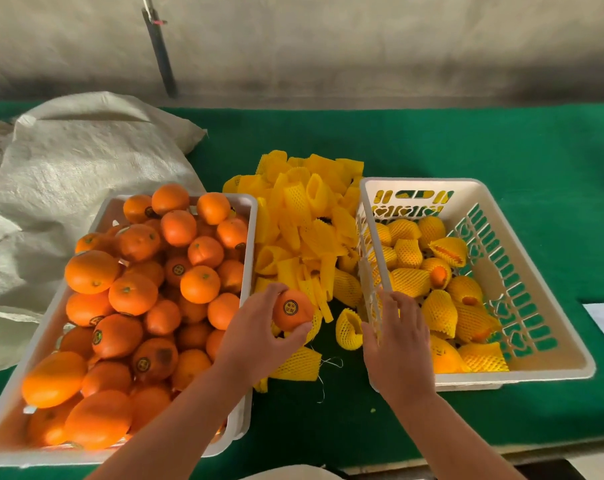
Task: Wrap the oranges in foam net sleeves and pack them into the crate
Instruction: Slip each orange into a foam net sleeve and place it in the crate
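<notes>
Head view gives me the green table covering [467, 143] first, stretching across the whole width, with a white woven sack [79, 188] slumped over its far left end. On the left I see a white crate [250, 216] heaped with bare oranges [131, 292], many carrying a round dark sticker. On the right sits the white slotted crate [543, 306], holding wrapped oranges [439, 311] in yellow netting across its floor. Between the two crates lies a loose pile of yellow foam net sleeves [307, 216], and one sleeve [349, 329] stands apart, just beside the right crate's near corner. My left hand [255, 336] curls its fingers round a stickered orange [292, 310], holding it over the near edge of the sleeve pile, just right of the left crate's rim. My right hand [399, 341] hangs with fingers loosely spread over the left wall of the right crate, gripping nothing.
</notes>
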Tool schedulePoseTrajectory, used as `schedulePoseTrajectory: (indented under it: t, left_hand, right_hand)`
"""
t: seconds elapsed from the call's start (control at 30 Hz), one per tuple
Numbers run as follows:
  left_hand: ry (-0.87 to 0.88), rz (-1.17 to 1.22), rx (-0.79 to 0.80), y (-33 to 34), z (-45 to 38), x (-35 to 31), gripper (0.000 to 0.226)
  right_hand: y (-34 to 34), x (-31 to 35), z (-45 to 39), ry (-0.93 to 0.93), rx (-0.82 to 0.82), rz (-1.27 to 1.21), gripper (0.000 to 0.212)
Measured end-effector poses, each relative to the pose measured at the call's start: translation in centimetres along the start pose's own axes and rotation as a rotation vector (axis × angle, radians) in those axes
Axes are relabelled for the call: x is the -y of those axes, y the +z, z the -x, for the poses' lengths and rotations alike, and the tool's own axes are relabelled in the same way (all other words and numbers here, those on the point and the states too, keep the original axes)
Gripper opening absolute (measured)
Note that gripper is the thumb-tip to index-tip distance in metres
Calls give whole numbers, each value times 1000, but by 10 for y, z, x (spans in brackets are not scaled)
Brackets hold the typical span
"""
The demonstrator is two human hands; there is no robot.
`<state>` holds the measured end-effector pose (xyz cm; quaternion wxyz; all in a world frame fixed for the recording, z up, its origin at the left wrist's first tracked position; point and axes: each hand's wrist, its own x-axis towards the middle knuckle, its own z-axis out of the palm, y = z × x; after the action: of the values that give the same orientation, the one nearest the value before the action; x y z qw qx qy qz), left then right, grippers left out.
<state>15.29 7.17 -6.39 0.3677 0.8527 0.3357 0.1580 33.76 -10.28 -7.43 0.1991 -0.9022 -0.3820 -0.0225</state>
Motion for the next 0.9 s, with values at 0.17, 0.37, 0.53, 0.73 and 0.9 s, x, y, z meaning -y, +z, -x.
schedulePoseTrajectory:
  t: [0.17, 0.37, 0.53, 0.73, 0.9]
  left_hand:
    - [-28, -6, -22, 2, -5, 3, 67]
    - [-24, -29, -6, 4, -7, 5, 64]
    - [-41, -38, -10, 6, -8, 6, 67]
    - [-17, -69, 2, 7, -9, 4, 66]
    - [-16, -47, 0, 6, -10, 4, 67]
  right_hand:
    - [18, 23, 3, -291, 19, -114, 23]
    - [52, 32, -6, 23, 478, 100, 31]
    - [74, 21, -7, 134, 651, -3, 33]
    - [77, 15, -6, 206, 584, -157, 13]
    - [51, 22, -3, 374, 347, -424, 41]
